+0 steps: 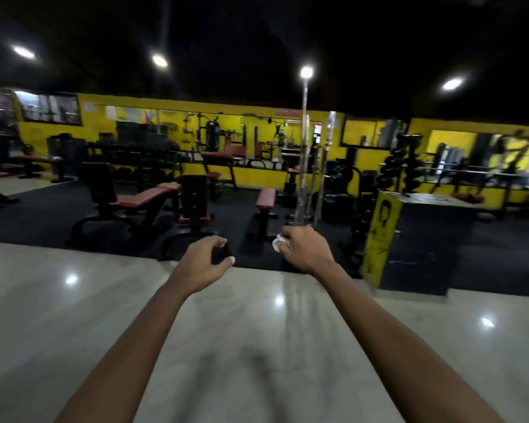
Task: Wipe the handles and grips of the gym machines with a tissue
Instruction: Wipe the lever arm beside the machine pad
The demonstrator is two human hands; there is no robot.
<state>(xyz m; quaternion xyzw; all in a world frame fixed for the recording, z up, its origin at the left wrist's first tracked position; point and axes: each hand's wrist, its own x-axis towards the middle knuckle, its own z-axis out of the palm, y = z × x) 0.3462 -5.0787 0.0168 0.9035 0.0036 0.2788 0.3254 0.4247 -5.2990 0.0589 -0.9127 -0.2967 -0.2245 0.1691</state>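
White tissue (278,243) was crumpled in the right hand (306,251), fingers curled round it, a bit of it sticking out on the thumb side. Right hand was held out in front at about mid-frame, just below the foot of two upright chrome bars (303,166) that stood further back; whether it touched them I couldn't tell, looked apart.

Left hand (205,259) was out in front too, level with the right and near it. Fingers and thumb were curved into a loose C, holding nothing. Dark shape seen through the gap between thumb and fingers read as equipment behind it, not something gripped.

Both forearms were bare and stretched forward over a glossy pale floor (74,331) with ceiling-light reflections on it. Beyond the hands the floor changed to black matting (28,215).

On the matting: red-padded benches (144,196), one flat red bench (265,198) just left of the bars, a black machine (194,196) between them. Yellow-and-black box (382,236) stood to the right of the right hand. Dumbbell rack (400,160) sat behind the box. Back wall (251,175) was yellow, with mirrors and more machines along it. Frame was motion-blurred, so no handle or grip detail was readable.
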